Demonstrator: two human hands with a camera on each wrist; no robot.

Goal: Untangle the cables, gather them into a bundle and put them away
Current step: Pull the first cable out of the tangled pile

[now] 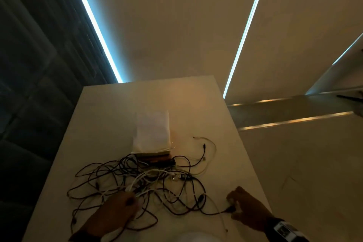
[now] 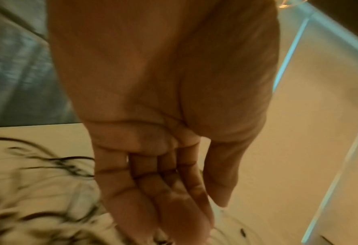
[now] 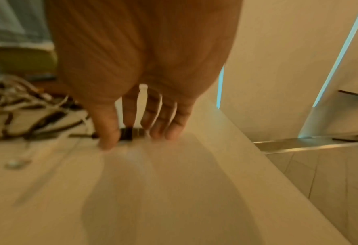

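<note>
A tangle of black and white cables (image 1: pixel 149 180) lies spread over the near half of the white table (image 1: pixel 110 116). My left hand (image 1: pixel 133 200) rests on the tangle's near side. In the left wrist view the left hand (image 2: pixel 209 218) has straight fingers pointing down into the blurred cables (image 2: pixel 54 165), thumb apart. My right hand (image 1: pixel 232 209) is at the tangle's right end, where it pinches the plug of a black cable (image 1: pixel 214 213). In the right wrist view the right hand (image 3: pixel 121 137) holds that black plug (image 3: pixel 128 133) between thumb and forefinger, just above the tabletop.
Behind the tangle stands a stack (image 1: pixel 152 133), white on top and brown below. Loose cable ends (image 1: pixel 204 145) curl to its right. The table's right edge (image 1: pixel 253 165) runs close to my right hand, with floor beyond. A white plug (image 3: pixel 16 163) lies near the front.
</note>
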